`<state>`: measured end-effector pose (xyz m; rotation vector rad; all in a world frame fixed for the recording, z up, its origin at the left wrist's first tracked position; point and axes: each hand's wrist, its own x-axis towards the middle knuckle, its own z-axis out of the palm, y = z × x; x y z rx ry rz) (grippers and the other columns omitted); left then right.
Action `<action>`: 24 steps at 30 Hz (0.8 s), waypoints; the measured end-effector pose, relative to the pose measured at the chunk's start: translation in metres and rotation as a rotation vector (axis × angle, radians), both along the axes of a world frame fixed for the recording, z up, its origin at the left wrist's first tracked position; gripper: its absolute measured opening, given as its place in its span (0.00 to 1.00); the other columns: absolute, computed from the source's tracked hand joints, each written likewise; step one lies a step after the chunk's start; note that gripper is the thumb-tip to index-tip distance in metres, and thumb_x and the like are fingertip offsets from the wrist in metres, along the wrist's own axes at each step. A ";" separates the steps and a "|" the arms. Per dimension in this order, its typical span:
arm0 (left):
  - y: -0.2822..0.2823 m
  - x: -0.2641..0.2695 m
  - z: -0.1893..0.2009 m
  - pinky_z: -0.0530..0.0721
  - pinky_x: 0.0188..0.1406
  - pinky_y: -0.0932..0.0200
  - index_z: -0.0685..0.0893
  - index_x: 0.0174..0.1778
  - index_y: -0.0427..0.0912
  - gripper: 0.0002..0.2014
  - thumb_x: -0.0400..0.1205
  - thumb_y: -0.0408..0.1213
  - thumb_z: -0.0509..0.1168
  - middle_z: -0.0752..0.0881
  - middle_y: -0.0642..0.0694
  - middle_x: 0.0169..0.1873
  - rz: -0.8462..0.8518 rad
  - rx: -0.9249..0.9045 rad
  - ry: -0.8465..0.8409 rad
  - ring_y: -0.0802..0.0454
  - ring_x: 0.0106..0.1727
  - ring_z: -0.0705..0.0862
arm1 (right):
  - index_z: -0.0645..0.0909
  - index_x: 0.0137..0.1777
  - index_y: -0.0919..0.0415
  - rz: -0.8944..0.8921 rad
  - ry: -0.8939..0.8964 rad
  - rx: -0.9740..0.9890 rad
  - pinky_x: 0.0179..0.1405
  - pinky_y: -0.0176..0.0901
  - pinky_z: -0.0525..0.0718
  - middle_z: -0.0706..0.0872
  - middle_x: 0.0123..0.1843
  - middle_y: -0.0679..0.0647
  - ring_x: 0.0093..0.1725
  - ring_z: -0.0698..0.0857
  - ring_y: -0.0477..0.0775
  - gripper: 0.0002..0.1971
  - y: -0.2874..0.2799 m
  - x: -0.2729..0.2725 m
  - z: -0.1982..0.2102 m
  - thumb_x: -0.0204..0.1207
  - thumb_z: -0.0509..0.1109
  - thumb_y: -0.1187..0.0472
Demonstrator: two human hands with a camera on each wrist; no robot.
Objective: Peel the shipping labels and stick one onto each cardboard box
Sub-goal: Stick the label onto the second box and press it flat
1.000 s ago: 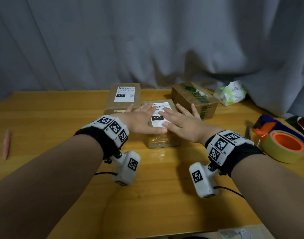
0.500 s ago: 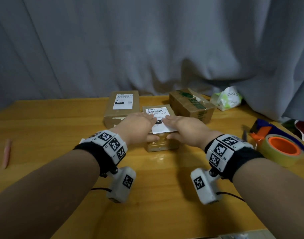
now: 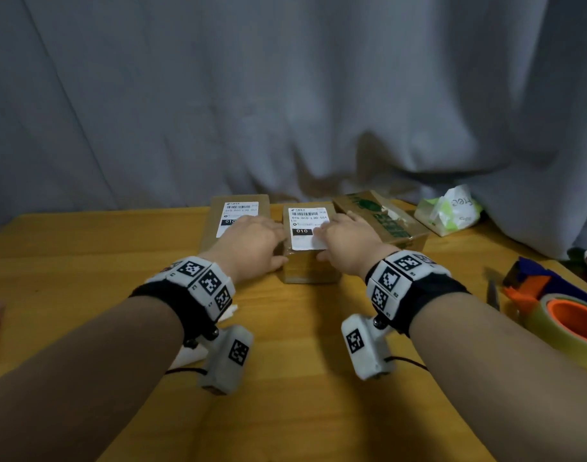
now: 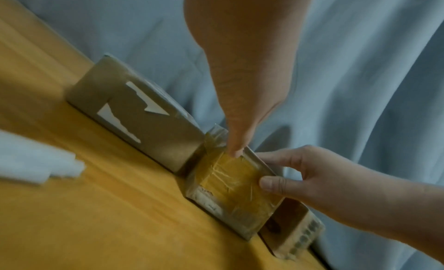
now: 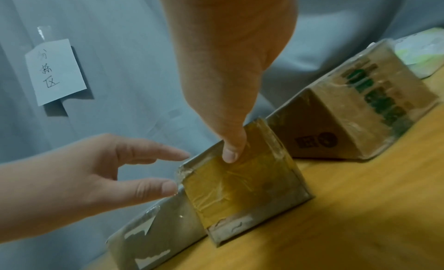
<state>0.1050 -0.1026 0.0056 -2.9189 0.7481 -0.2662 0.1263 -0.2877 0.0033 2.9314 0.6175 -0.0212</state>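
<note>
Both hands [image 3: 347,243] apparently grip middle box [image 3: 310,261].

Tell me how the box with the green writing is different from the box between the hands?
The middle box has a white label on top; the green-printed box shows none. The left hand and right hand grip the middle box; nobody touches the green-printed box. The middle box sits square to the person; the green-printed box is turned at an angle. Both are brown cardboard and stand on the wooden table.

Both forearms reaching forward, left hand [image 3: 252,245] and right hand [image 3: 347,243] close together, fingers loosely curved
</note>
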 end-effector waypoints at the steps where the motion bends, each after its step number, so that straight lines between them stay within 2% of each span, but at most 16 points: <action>1: 0.004 0.006 0.002 0.68 0.74 0.50 0.76 0.71 0.49 0.24 0.80 0.53 0.62 0.79 0.50 0.70 0.030 -0.007 0.006 0.49 0.72 0.74 | 0.75 0.68 0.55 -0.006 0.011 -0.008 0.82 0.57 0.53 0.80 0.68 0.53 0.74 0.71 0.57 0.19 0.003 0.007 0.001 0.80 0.62 0.48; 3: 0.011 0.014 0.003 0.68 0.74 0.49 0.73 0.74 0.49 0.25 0.81 0.51 0.60 0.77 0.49 0.72 0.081 -0.055 0.007 0.48 0.74 0.72 | 0.75 0.67 0.55 -0.020 0.021 0.003 0.82 0.57 0.55 0.82 0.66 0.54 0.71 0.74 0.57 0.18 0.008 0.018 0.003 0.80 0.62 0.50; 5: 0.017 0.025 0.001 0.70 0.72 0.50 0.72 0.75 0.49 0.25 0.82 0.51 0.59 0.78 0.48 0.71 0.148 -0.131 0.024 0.47 0.73 0.73 | 0.75 0.66 0.57 -0.032 0.033 0.027 0.76 0.55 0.63 0.83 0.63 0.55 0.66 0.78 0.58 0.16 0.013 0.025 0.006 0.81 0.62 0.53; 7: 0.022 0.032 -0.004 0.71 0.71 0.50 0.72 0.74 0.49 0.24 0.82 0.50 0.59 0.78 0.47 0.71 0.208 -0.227 0.066 0.47 0.73 0.73 | 0.75 0.64 0.58 -0.046 0.045 0.066 0.59 0.50 0.74 0.84 0.60 0.57 0.59 0.81 0.60 0.14 0.015 0.032 0.006 0.81 0.63 0.55; 8: 0.023 0.035 -0.006 0.72 0.71 0.50 0.73 0.74 0.49 0.23 0.82 0.49 0.60 0.78 0.47 0.71 0.228 -0.280 0.091 0.47 0.73 0.73 | 0.74 0.63 0.59 -0.058 0.051 0.095 0.52 0.49 0.76 0.84 0.60 0.58 0.57 0.82 0.60 0.13 0.016 0.036 0.005 0.81 0.63 0.56; 9: 0.023 0.037 -0.008 0.73 0.71 0.51 0.73 0.74 0.49 0.23 0.82 0.48 0.60 0.78 0.46 0.71 0.242 -0.336 0.116 0.47 0.73 0.73 | 0.73 0.64 0.59 -0.072 0.057 0.125 0.50 0.49 0.77 0.83 0.60 0.59 0.57 0.82 0.61 0.14 0.017 0.039 0.003 0.81 0.63 0.56; 10: 0.023 0.039 -0.009 0.73 0.70 0.52 0.73 0.74 0.48 0.23 0.82 0.48 0.60 0.78 0.46 0.71 0.251 -0.391 0.135 0.47 0.73 0.74 | 0.72 0.66 0.59 -0.085 0.063 0.148 0.52 0.50 0.78 0.82 0.62 0.59 0.59 0.81 0.62 0.15 0.018 0.042 0.001 0.81 0.63 0.57; 11: 0.023 0.041 -0.011 0.73 0.69 0.53 0.74 0.74 0.48 0.23 0.82 0.47 0.61 0.79 0.45 0.71 0.256 -0.433 0.146 0.47 0.73 0.74 | 0.70 0.70 0.58 -0.089 0.071 0.159 0.60 0.52 0.78 0.80 0.66 0.59 0.62 0.80 0.63 0.18 0.019 0.046 -0.001 0.82 0.63 0.57; 13: 0.022 0.043 -0.013 0.73 0.68 0.54 0.74 0.73 0.48 0.22 0.83 0.47 0.61 0.79 0.45 0.70 0.267 -0.473 0.158 0.47 0.72 0.75 | 0.62 0.78 0.56 -0.081 0.081 0.162 0.77 0.56 0.66 0.73 0.76 0.58 0.72 0.74 0.63 0.24 0.019 0.052 -0.006 0.83 0.60 0.59; 14: 0.022 0.044 -0.013 0.73 0.68 0.55 0.74 0.73 0.48 0.22 0.83 0.47 0.60 0.79 0.46 0.71 0.273 -0.477 0.161 0.48 0.72 0.75 | 0.59 0.80 0.54 -0.070 0.076 0.171 0.81 0.56 0.58 0.69 0.79 0.57 0.77 0.70 0.62 0.26 0.019 0.053 -0.008 0.83 0.59 0.60; 16: 0.022 0.044 -0.012 0.72 0.68 0.55 0.74 0.73 0.48 0.22 0.83 0.47 0.60 0.78 0.46 0.71 0.283 -0.474 0.166 0.48 0.72 0.75 | 0.55 0.82 0.52 -0.052 0.060 0.208 0.83 0.56 0.50 0.62 0.83 0.56 0.82 0.61 0.58 0.27 0.017 0.055 -0.013 0.84 0.58 0.61; 18: 0.023 0.042 -0.009 0.71 0.70 0.56 0.74 0.74 0.46 0.22 0.83 0.46 0.60 0.77 0.45 0.72 0.282 -0.468 0.168 0.47 0.73 0.74 | 0.52 0.83 0.50 -0.052 0.056 0.242 0.83 0.57 0.47 0.56 0.85 0.54 0.84 0.55 0.55 0.29 0.015 0.057 -0.018 0.84 0.57 0.59; 22: 0.028 0.033 -0.001 0.69 0.71 0.57 0.75 0.73 0.44 0.21 0.84 0.44 0.60 0.77 0.44 0.72 0.276 -0.462 0.169 0.47 0.74 0.73 | 0.47 0.84 0.48 -0.069 0.075 0.217 0.83 0.60 0.41 0.51 0.86 0.52 0.85 0.49 0.53 0.35 0.015 0.058 -0.016 0.82 0.61 0.53; 24: 0.033 0.027 0.005 0.68 0.72 0.56 0.74 0.73 0.44 0.21 0.84 0.44 0.60 0.77 0.44 0.72 0.273 -0.452 0.180 0.47 0.74 0.73 | 0.41 0.83 0.47 -0.057 0.055 0.259 0.82 0.61 0.38 0.48 0.86 0.52 0.85 0.46 0.54 0.40 0.018 0.053 -0.012 0.80 0.63 0.56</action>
